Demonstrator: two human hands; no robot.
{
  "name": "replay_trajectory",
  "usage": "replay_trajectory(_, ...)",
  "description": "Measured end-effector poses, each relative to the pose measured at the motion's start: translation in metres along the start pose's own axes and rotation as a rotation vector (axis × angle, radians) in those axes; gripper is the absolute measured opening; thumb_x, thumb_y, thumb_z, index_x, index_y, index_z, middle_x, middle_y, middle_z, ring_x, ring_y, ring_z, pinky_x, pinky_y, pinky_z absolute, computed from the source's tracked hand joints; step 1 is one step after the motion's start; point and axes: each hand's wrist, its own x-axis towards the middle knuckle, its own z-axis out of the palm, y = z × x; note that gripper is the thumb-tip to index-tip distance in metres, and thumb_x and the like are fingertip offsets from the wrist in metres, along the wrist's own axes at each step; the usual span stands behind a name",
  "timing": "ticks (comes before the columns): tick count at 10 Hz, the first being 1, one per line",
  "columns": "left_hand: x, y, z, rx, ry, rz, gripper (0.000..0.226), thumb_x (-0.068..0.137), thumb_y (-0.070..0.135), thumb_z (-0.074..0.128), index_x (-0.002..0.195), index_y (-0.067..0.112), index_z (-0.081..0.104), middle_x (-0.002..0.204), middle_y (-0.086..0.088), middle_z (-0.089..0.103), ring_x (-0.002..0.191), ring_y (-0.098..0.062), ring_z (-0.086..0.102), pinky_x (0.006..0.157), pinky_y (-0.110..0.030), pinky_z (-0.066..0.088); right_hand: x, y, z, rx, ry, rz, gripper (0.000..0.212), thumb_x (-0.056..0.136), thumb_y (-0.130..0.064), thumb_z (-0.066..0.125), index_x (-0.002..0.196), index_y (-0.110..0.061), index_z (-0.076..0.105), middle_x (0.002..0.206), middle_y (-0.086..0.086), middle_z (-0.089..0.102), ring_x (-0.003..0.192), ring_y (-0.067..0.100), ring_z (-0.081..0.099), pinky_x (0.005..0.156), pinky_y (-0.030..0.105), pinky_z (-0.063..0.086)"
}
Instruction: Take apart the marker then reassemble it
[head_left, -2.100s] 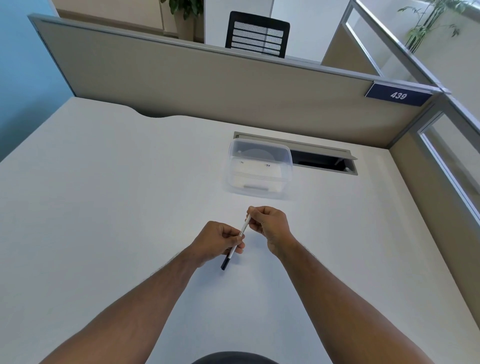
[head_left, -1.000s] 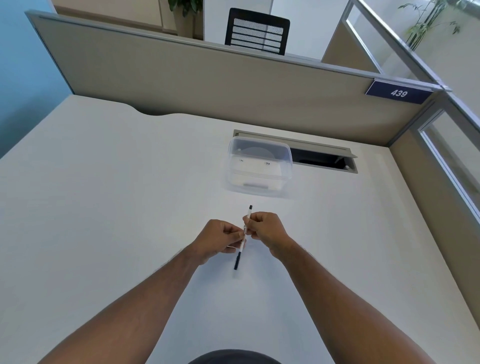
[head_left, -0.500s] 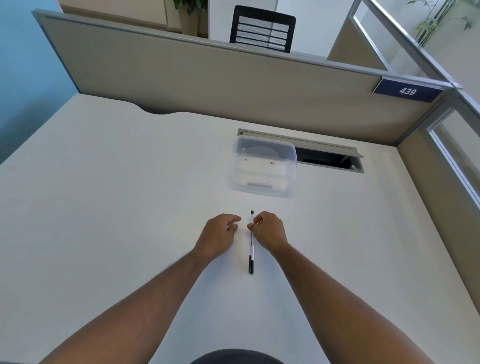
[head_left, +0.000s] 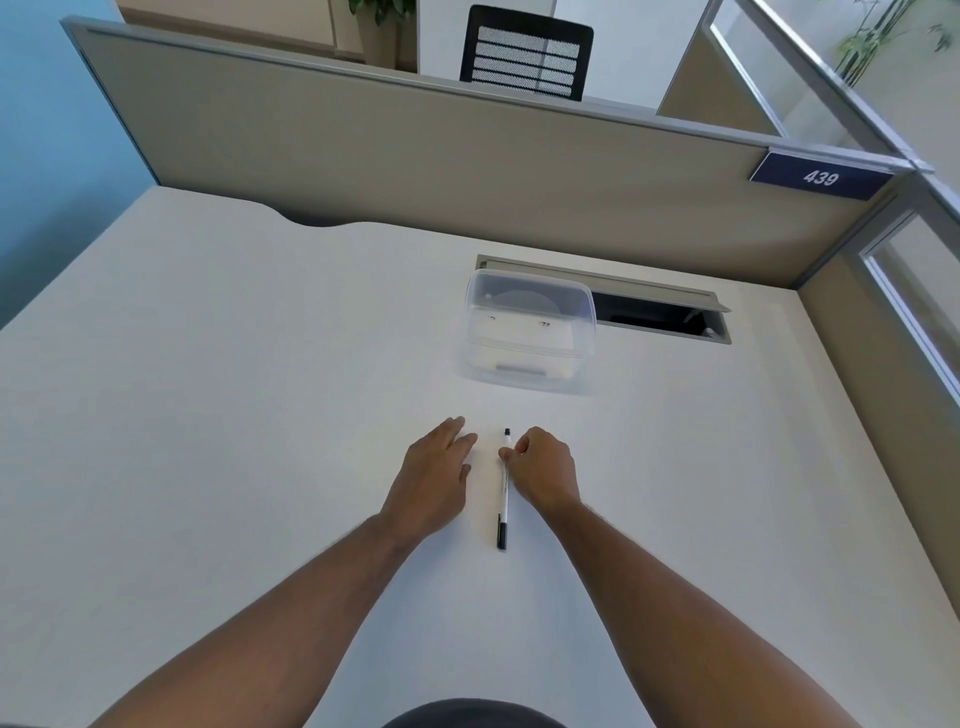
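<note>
- The marker (head_left: 503, 493) lies flat on the white desk (head_left: 208, 415), between the two hands and on the near side of the clear plastic container (head_left: 530, 332), which stands well apart from it.
- Its long axis runs almost straight away from the person: the longer black end points back toward the body, and the small dark tip points toward the container.
- It looks to be in one piece, with no loose parts around it, so I judge the reassembly done or nearly so.
- The right hand (head_left: 545, 467) is the nearer one. It is loosely curled, and its fingertips (head_left: 505, 453) touch the upper part of the marker's barrel. Whether they pinch it or only rest on it, I cannot tell.
- The left hand (head_left: 434, 478) lies just beside the marker on its left, not touching it. It is open, palm down, fingers stretched toward the container, and it holds nothing.
- Any coming pick-up falls to the right hand, which need only close on the barrel where it already touches.
- Writing: a dark blue nameplate (head_left: 821, 176) on the partition behind the container reads "439". The print on the marker's barrel is too small to read.
</note>
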Motion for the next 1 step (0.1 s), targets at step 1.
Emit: replay_trajectory(1, 0.0004, -0.0024, 0.0011, 0.069, 0.027, 0.006, 0.048, 0.103, 0.013, 0.05, 0.15, 0.008, 0.047, 0.167, -0.011, 0.033, 0.157, -0.026, 0.027, 0.124, -0.04, 0.024, -0.0039, 0.0079, -0.0057, -0.159, 0.095, -0.098, 0.016, 0.097, -0.028, 0.057, 0.092, -0.014, 0.062, 0.094, 0.001, 0.066, 0.088, 0.026, 0.064, 0.073, 0.037, 0.051)
